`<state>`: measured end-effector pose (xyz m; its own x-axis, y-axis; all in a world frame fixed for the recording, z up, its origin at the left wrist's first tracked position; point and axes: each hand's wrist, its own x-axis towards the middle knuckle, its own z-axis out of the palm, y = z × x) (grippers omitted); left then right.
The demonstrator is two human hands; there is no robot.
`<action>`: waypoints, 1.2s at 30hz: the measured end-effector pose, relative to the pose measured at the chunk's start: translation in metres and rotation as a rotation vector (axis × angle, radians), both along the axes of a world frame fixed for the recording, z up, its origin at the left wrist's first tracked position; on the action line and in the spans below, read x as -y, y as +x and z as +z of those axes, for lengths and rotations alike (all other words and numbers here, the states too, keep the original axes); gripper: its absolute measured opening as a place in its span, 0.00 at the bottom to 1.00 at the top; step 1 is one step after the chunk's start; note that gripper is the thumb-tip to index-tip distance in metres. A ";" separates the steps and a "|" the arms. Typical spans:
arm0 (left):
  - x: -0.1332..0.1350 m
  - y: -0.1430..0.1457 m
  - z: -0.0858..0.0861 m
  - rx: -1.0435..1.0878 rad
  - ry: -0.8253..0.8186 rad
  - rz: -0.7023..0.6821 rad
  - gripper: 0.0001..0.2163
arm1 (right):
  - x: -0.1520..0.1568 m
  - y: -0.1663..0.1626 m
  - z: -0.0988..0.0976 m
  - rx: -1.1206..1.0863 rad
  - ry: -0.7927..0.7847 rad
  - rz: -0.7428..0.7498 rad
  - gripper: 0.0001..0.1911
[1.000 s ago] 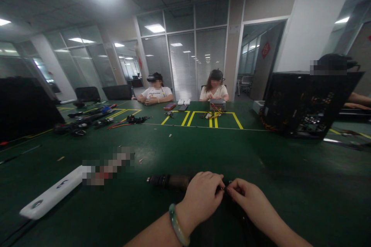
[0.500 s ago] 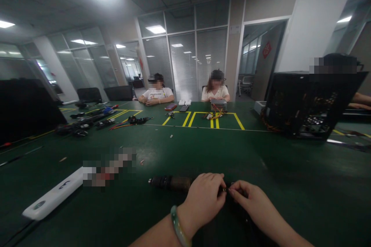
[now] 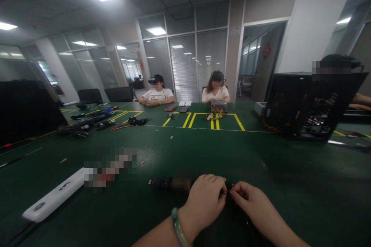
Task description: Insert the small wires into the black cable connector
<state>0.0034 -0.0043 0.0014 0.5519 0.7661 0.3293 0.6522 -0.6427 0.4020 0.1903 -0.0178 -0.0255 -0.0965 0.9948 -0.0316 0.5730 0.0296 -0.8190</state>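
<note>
My left hand (image 3: 206, 200), with a green bangle (image 3: 177, 224) on its wrist, lies over the near end of a dark, cylindrical electric screwdriver (image 3: 176, 184). The tool rests on the green table, its metal tip pointing left. Thumb and fingers of this hand are closed around something small with a brassy glint, mostly hidden. Just to the right, my right hand (image 3: 251, 197) pinches thumb against fingertips, close to the left fingertips. What it pinches is too small and dark to name. Beneath the hands is a dark shape that I cannot make out.
A white power strip (image 3: 55, 196) lies at front left. Dark cables (image 3: 84, 121) are heaped at back left. An open black computer case (image 3: 301, 104) stands at right. Two people (image 3: 216, 94) sit across, one near a grey power supply (image 3: 218, 105) with coloured wires; another is behind the case.
My hands keep almost the same place, with only slight finger movement. The screwdriver stays where it was.
</note>
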 end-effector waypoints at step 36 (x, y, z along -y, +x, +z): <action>0.003 -0.002 0.003 0.048 -0.021 -0.013 0.03 | -0.002 0.004 -0.006 -0.063 -0.035 0.044 0.11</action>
